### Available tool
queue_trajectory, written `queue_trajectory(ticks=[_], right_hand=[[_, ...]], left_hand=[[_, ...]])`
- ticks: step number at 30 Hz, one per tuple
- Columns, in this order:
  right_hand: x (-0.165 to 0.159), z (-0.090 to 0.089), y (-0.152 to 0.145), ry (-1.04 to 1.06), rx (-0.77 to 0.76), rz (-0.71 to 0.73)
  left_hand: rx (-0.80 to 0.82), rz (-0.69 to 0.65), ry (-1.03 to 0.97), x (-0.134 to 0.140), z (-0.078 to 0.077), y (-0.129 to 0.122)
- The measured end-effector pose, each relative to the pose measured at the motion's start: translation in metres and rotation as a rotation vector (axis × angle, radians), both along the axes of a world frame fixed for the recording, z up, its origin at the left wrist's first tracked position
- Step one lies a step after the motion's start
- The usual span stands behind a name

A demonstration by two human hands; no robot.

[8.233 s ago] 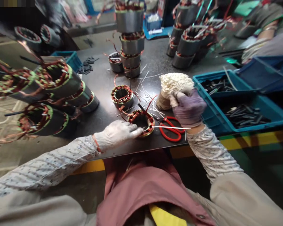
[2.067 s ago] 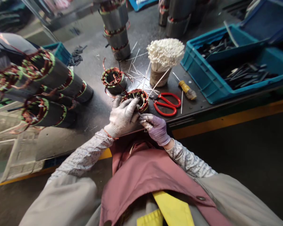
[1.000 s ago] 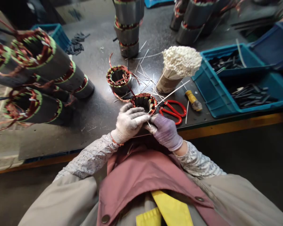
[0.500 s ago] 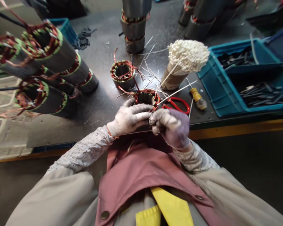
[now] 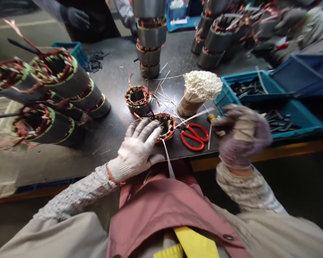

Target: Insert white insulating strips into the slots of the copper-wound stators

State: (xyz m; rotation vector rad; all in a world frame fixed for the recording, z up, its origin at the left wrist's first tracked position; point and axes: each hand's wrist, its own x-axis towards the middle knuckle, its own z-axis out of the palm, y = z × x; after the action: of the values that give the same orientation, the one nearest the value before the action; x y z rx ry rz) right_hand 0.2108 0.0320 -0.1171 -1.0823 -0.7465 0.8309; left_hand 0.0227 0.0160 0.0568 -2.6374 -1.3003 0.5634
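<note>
A co-worker's dark-gloved hand shows beyond the far edge of a dark work table, near a tall stack of wound stators. At the middle of the front edge, the person's white-gloved left hand rests over the left side of a copper-wound stator — fingers stretched out close together, thumb set apart. A white strip runs from that stator's near side down past the front edge. The right hand, gloved in purple and blurred, is raised toward the right end of the front edge, fingers curled; whether they pinch anything cannot be told. Just beside it is a partly hidden yellow-handled tool, and behind it a teal bin holding dark pieces. Red-handled cutters lie between the hands. A second stator stands just behind the first — with loose white sticks and an upright white bundle to its right. More stators are piled toward the table's left.
</note>
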Motion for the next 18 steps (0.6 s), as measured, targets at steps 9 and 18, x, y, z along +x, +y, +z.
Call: queue_trajectory(ticks=[9, 18], right_hand=[[-0.012, -0.024, 0.009, -1.318, -0.33, 0.838], [0.007, -0.024, -0.051, -1.223, -0.14, 0.767]], left_hand=[[-0.026, -0.175, 0.058, -0.023, -0.037, 0.022], [-0.004, -0.124, -0.016, -0.028, -0.026, -0.008]])
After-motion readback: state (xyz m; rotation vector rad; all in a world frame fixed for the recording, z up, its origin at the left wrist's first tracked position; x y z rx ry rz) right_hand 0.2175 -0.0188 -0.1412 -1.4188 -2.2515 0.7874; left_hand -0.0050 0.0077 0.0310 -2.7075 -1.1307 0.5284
